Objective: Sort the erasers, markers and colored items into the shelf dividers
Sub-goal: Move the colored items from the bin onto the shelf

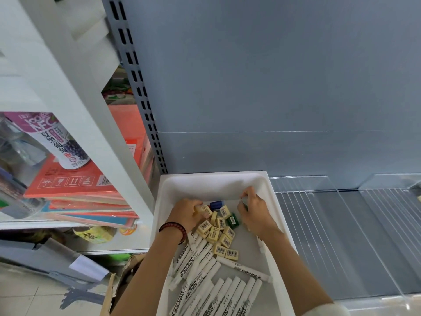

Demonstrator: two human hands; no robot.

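Note:
A white bin (214,181) on the shelf holds several cream erasers (224,240) with barcode labels, several white markers (205,281), a blue item (216,205) and a green item (233,220). My left hand (185,212), with a beaded bracelet on the wrist, curls its fingers round cream erasers (203,210) at the pile's far left. Over the bin's far right part, my right hand (252,207) pinches a small greyish-green item (245,200) at its fingertips; most of that item is hidden.
Clear acrylic shelf dividers (337,224) split the grey ribbed shelf right of the bin. A white upright (91,124) stands on the left, with stacked orange boxes (75,179) and a purple drink can (57,142) behind it. Cardboard (118,283) lies on the floor below.

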